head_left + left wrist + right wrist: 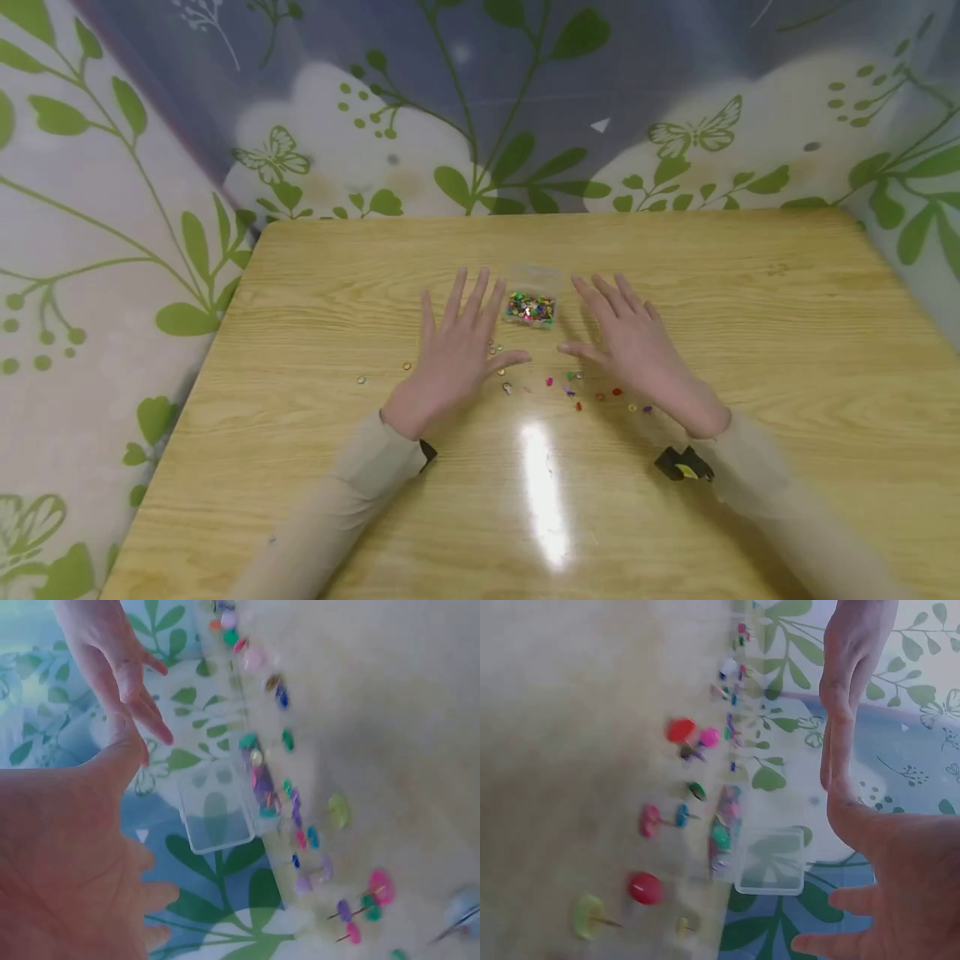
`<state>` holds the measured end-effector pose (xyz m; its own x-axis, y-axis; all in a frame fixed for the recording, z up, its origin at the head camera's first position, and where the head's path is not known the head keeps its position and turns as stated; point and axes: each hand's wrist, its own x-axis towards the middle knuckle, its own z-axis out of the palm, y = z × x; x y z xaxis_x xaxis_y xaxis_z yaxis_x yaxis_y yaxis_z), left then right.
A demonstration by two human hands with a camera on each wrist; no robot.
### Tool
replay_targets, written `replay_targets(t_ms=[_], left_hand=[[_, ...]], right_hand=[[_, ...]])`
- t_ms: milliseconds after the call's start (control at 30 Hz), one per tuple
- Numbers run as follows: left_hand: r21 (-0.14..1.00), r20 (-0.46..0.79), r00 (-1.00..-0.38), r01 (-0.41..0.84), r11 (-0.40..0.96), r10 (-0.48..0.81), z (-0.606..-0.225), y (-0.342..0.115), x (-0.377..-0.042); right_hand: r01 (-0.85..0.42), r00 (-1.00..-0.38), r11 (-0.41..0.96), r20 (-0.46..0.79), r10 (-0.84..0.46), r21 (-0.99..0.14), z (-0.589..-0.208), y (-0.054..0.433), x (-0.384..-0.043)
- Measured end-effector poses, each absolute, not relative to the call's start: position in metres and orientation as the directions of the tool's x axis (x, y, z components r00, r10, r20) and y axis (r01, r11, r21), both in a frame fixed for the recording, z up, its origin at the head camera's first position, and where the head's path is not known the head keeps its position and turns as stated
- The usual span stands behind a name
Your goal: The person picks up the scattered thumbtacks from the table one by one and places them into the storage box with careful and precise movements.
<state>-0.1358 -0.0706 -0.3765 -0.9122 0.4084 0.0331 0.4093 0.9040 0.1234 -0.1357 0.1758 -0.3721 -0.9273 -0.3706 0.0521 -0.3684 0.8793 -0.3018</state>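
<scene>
Left hand [453,358]: fingers straight and spread wide, holding nothing, palm down just left of the box.
Right hand [641,346]: spread likewise on the other side, nothing in it, thumb toward the left one.
Box [551,324]: on the table [337,292], between the hands' fingers, pins heaped inside.
Pins [550,382]: scattered under, between and beside the hands, nearer the person than the box.
Points: some stick out sideways, so a palm pressed down or swept carelessly could get pricked.
Lid [771,862]: tipped back; a finger catching it might upset the box and spill the heap.
Heads: round discs, glossy, likely plastic, on thin metal shafts; they could roll if nudged.
Plastic: box and lid clear, rectangular, thin-looking.
Grain: table smooth, wood-patterned, with a bright streak of glare.
</scene>
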Motion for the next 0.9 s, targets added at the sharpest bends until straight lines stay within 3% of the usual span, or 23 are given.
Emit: replay_targets(t_ms=[167,333,433,667,900], left_hand=[[0.207,0.015,-0.915,0.398,0.894,0.404,-0.366,-0.069,-0.163],[0.412,-0.054,-0.895,0.384,0.826,0.443,-0.365,-0.064,-0.190],[0.475,-0.102,-0.883,0.360,0.803,0.457,-0.367,-0.059,-0.202],[0.503,-0.193,-0.879,0.293,0.813,0.436,-0.376,-0.052,-0.216],[0.534,-0.178,-0.894,0.263,0.803,0.411,-0.381,-0.051,-0.219]], right_hand=[[-0.409,-0.910,0.833,0.099,-0.402,-0.373,-0.365,0.175,-0.157],[-0.345,-0.914,0.801,-0.018,-0.405,-0.490,-0.365,0.170,-0.182],[-0.292,-0.912,0.781,-0.087,-0.402,-0.552,-0.369,0.168,-0.196],[-0.184,-0.907,0.769,-0.195,-0.373,-0.612,-0.379,0.163,-0.214],[-0.150,-0.907,0.770,-0.224,-0.356,-0.620,-0.382,0.162,-0.219]])
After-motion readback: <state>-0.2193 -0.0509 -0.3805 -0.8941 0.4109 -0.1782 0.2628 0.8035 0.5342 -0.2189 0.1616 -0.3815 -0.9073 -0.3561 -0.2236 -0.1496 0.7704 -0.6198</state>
